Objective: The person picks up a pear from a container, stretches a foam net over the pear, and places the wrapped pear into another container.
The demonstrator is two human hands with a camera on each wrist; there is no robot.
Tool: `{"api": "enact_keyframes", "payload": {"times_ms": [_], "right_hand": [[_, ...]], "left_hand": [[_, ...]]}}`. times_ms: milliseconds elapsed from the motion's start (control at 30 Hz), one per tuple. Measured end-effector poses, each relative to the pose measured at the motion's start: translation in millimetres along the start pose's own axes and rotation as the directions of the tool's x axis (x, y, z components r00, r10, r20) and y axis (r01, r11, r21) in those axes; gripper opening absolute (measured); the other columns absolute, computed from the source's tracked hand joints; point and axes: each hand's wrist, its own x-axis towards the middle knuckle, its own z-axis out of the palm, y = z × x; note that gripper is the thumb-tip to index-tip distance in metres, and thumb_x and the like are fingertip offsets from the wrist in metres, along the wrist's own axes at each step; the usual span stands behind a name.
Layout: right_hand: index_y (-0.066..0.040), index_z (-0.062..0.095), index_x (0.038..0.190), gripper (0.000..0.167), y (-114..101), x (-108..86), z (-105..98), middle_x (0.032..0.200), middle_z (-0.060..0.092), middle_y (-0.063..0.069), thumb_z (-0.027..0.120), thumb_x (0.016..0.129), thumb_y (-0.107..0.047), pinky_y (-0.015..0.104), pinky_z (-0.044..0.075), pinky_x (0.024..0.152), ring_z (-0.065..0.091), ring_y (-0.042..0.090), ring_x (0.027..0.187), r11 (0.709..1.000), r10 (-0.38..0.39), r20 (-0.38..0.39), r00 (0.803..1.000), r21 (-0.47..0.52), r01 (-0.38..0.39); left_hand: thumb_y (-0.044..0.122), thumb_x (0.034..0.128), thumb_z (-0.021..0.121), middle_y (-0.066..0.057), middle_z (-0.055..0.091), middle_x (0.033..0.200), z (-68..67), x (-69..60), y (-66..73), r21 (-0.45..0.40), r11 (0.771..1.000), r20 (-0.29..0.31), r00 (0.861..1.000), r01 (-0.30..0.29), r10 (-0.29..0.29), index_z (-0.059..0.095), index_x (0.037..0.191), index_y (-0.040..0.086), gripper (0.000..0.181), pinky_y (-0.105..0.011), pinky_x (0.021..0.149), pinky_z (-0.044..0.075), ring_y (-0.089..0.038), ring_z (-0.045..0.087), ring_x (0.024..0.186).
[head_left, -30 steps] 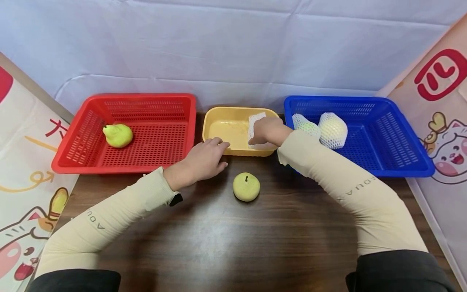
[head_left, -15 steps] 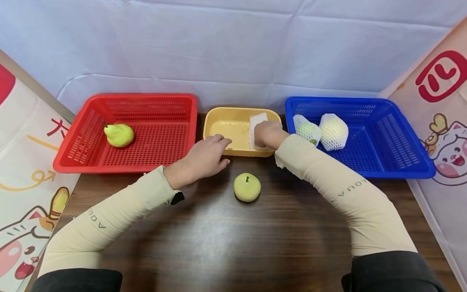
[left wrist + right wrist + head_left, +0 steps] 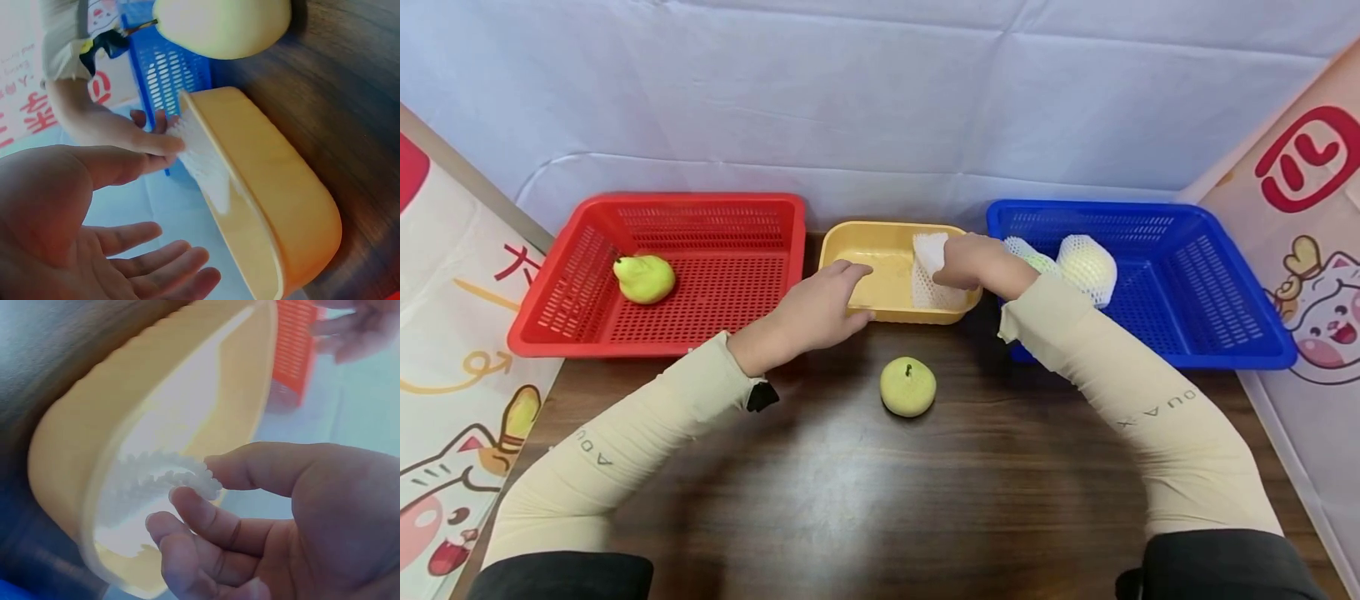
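Observation:
At the right end of the yellow plastic tray (image 3: 880, 279), my right hand (image 3: 983, 260) pinches the edge of a white foam fruit net (image 3: 927, 279) between thumb and fingertips. In the right wrist view the foam net (image 3: 140, 487) stands inside the tray with its edge raised to the fingers. My left hand (image 3: 808, 318) hovers by the tray's front left side, fingers spread and holding nothing; its palm (image 3: 44, 212) shows in the left wrist view. A round yellow-green pear (image 3: 907, 388) stands on the table in front of the tray, stem up.
To the left, a red basket (image 3: 767, 287) holds a yellow-green pear (image 3: 646, 279). To the right, a blue basket (image 3: 1180, 292) holds two fruits in white foam nets, one whitish (image 3: 1087, 268). A pale cloth (image 3: 880, 100) hangs behind the brown wooden table (image 3: 850, 483).
My right hand has lifted and shifted right, to the upper edge of the foam net, after reaching lower in the tray. My left hand has drawn slightly away from the tray.

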Motion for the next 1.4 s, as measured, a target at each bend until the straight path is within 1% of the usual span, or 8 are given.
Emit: {"api": "enact_keyframes", "payload": {"times_ms": [133,267,533,700,933,1067,1233,1400], "right_hand": [[-0.015,0.045,0.061,0.043,5,-9.7,-5,0.055,0.037,-0.003,0.056,0.099,-0.03,0.028,0.034,0.049,0.034,0.012,0.049,0.998,-0.043,-0.03,0.999,0.051,0.045],[-0.016,0.044,0.059,0.044,8,-19.3,-7,0.055,0.037,-0.004,0.058,0.098,-0.029,0.028,0.035,0.051,0.036,0.012,0.05,0.99,-0.08,-0.063,0.995,0.11,0.087],[-0.015,0.046,0.064,0.041,13,-38.8,-9,0.057,0.041,-0.003,0.058,0.101,-0.028,0.03,0.036,0.054,0.041,0.013,0.052,0.962,-0.152,-0.114,0.982,0.211,0.174],[-0.009,0.061,0.075,0.031,12,-49.5,-8,0.065,0.055,0.001,0.058,0.102,-0.026,0.031,0.039,0.055,0.047,0.015,0.056,0.938,-0.185,-0.154,0.971,0.266,0.221],[-0.007,0.067,0.081,0.026,8,-62.8,-5,0.073,0.065,0.007,0.061,0.1,-0.023,0.031,0.042,0.056,0.054,0.016,0.062,0.894,-0.249,-0.221,0.943,0.322,0.312],[-0.008,0.067,0.081,0.025,5,-71.7,-3,0.071,0.064,0.005,0.062,0.101,-0.023,0.032,0.042,0.056,0.055,0.017,0.061,0.864,-0.287,-0.22,0.932,0.362,0.351],[-0.009,0.067,0.083,0.023,1,-82.3,0,0.066,0.059,0.004,0.063,0.102,-0.023,0.032,0.041,0.055,0.053,0.017,0.058,0.822,-0.327,-0.206,0.922,0.419,0.385],[-0.01,0.069,0.087,0.019,-2,-88.0,2,0.065,0.06,0.002,0.064,0.101,-0.022,0.031,0.041,0.052,0.055,0.02,0.059,0.796,-0.353,-0.218,0.91,0.441,0.414]], "left_hand": [[0.03,0.0968,0.068,-0.019,0.051,0.147,-4.7,2.4,-4.0,-0.095,0.995,-0.009,0.999,0.03,-0.031,0.044,0.149,0.0,0.065,-0.044,0.109,0.045,-0.031,0.051,0.133],[0.028,0.0975,0.068,-0.02,0.049,0.148,-8.1,4.6,-8.4,-0.183,0.982,-0.023,0.999,0.039,-0.044,0.042,0.15,-0.003,0.066,-0.044,0.109,0.046,-0.033,0.055,0.129],[0.022,0.0994,0.065,-0.023,0.049,0.145,-11.7,9.6,-17.2,-0.373,0.925,-0.066,0.993,0.069,-0.101,0.038,0.151,-0.003,0.063,-0.044,0.102,0.051,-0.034,0.059,0.125],[0.022,0.1004,0.064,-0.02,0.052,0.144,-13.4,12.4,-19.6,-0.45,0.89,-0.131,0.981,0.07,-0.144,0.043,0.149,-0.001,0.058,-0.043,0.1,0.053,-0.032,0.06,0.124],[0.026,0.1038,0.06,-0.017,0.056,0.141,-13.9,15.8,-19.0,-0.536,0.844,-0.209,0.962,0.036,-0.173,0.05,0.144,0.0,0.049,-0.042,0.1,0.053,-0.029,0.061,0.123],[0.028,0.1053,0.057,-0.015,0.057,0.142,-13.5,17.8,-17.0,-0.562,0.827,-0.232,0.961,-0.004,-0.152,0.051,0.144,0.001,0.048,-0.042,0.104,0.05,-0.028,0.059,0.125],[0.028,0.1066,0.054,-0.011,0.057,0.143,-12.0,19.8,-14.2,-0.613,0.788,-0.25,0.96,-0.056,-0.126,0.052,0.144,0.002,0.046,-0.038,0.103,0.049,-0.022,0.056,0.126],[0.023,0.1059,0.056,-0.011,0.063,0.134,-11.3,19.4,-10.1,-0.651,0.754,-0.268,0.956,-0.086,-0.123,0.057,0.139,0.001,0.04,-0.036,0.1,0.052,-0.02,0.058,0.122]]}}
